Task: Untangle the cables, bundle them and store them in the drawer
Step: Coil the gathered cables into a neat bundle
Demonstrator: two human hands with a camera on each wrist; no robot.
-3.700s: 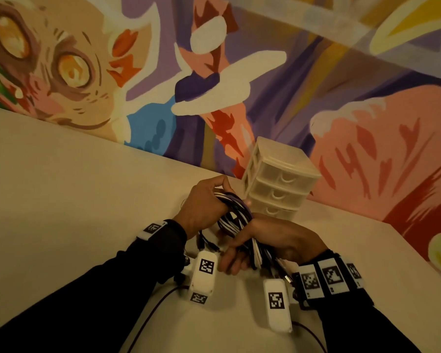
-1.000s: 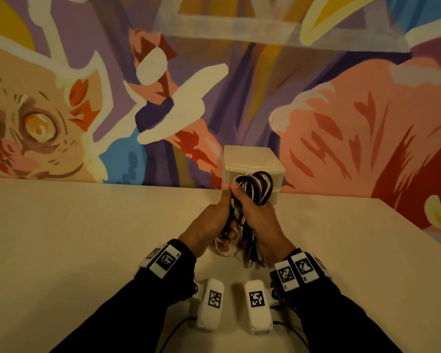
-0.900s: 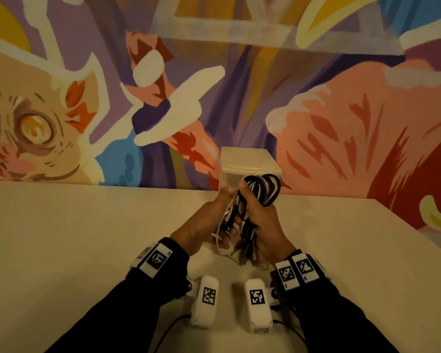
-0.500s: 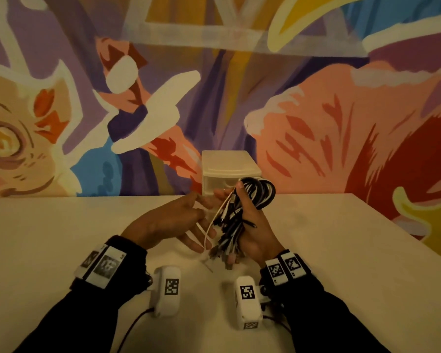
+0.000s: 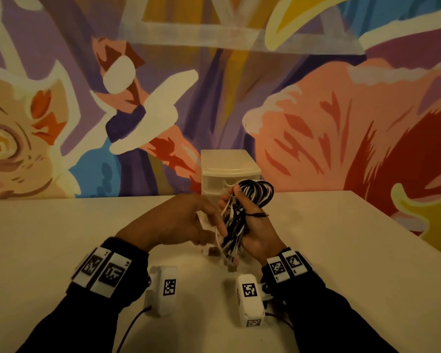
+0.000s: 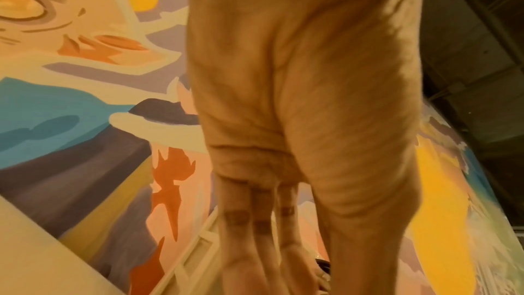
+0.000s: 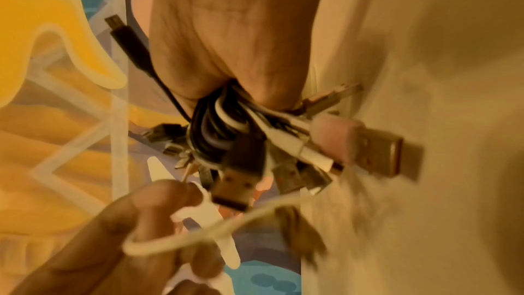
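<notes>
Head view: the right hand (image 5: pixel 255 235) is clenched around the cable bundle (image 5: pixel 242 212), held upright above the table (image 5: pixel 341 250) just in front of the drawer unit (image 5: pixel 229 171) at the far wall, while the left hand (image 5: pixel 173 225) reaches in from the left with its fingertips at a loose white cable (image 5: pixel 217 236). Left wrist view: only the back of the left hand (image 6: pixel 297 98) shows, fingers extended; what they grasp cannot be told. Right wrist view: the right hand (image 7: pixel 226 42) grips the bundle (image 7: pixel 224 129) with USB plugs (image 7: pixel 377 154) protruding, and left fingers (image 7: pixel 159 199) pinch the white cable (image 7: pixel 204 232).
</notes>
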